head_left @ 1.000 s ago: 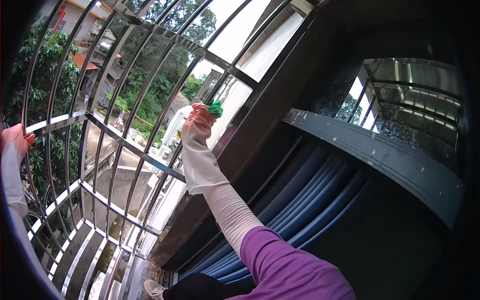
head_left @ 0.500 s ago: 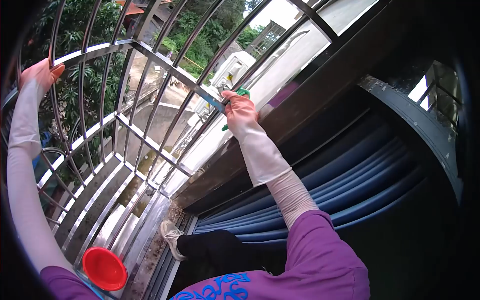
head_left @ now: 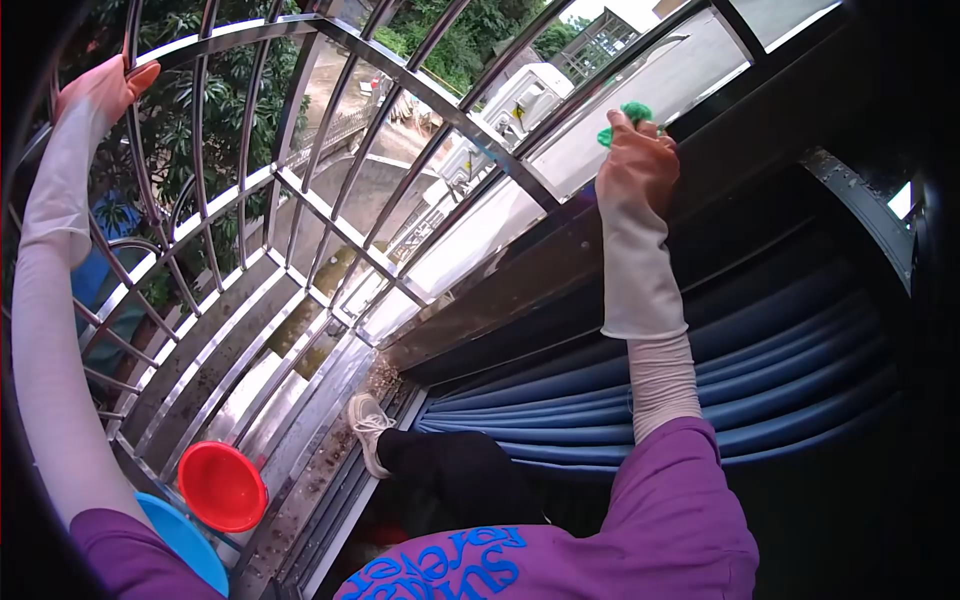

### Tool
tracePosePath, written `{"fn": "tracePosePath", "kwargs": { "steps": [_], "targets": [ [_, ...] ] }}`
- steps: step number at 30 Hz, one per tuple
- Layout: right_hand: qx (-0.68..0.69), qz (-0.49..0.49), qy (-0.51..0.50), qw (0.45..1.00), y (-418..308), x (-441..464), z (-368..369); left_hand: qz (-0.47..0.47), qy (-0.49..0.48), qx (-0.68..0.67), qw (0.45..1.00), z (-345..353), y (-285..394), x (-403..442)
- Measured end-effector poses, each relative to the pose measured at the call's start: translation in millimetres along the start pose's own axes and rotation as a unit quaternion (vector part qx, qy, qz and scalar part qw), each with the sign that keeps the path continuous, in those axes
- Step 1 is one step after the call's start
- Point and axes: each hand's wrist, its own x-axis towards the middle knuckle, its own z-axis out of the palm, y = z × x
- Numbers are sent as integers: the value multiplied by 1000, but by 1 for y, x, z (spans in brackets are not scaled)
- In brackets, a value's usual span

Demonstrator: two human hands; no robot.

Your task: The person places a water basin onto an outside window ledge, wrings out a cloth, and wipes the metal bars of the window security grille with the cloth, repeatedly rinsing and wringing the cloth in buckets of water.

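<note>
My left hand (head_left: 98, 92), in a pink and white rubber glove, is closed around the metal window grille (head_left: 235, 37) at the far left. My right hand (head_left: 640, 170) wears a matching glove and is raised beside the dark window frame (head_left: 590, 235). Its fingers are wrapped round a crumpled green cloth (head_left: 636, 112), of which only the upper part shows. Whether the cloth touches a bar, I cannot tell.
A red basin (head_left: 222, 487) and a blue basin (head_left: 185, 545) stand low at the left inside the grille. One shoe (head_left: 370, 432) rests on the dirty sill. A blue curtain (head_left: 560, 430) hangs at the right. Trees and an outdoor unit (head_left: 525, 95) lie beyond the bars.
My right hand has moved up and right with the green cloth, off the crossbar joint. My left hand keeps its hold on the grille. The view has shifted, showing more of the blue basin.
</note>
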Motion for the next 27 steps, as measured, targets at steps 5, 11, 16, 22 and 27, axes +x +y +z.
{"fn": "tracePosePath", "kwargs": {
  "steps": [5,11,16,22,27],
  "targets": [
    [-210,-131,-69,966,-25,-75,38,3,28,150,988,-7,14,-15],
    [-69,-119,14,990,-46,-96,76,-16,71,281,957,-13,31,-24],
    [-157,-193,-34,968,-109,-65,117,8,29,218,975,-7,13,-11],
    [-160,-238,-62,956,-63,-82,76,2,20,-106,994,17,-35,22],
    [-197,-193,-49,960,-13,-114,59,-7,59,230,971,-13,29,-27]
  ]
}}
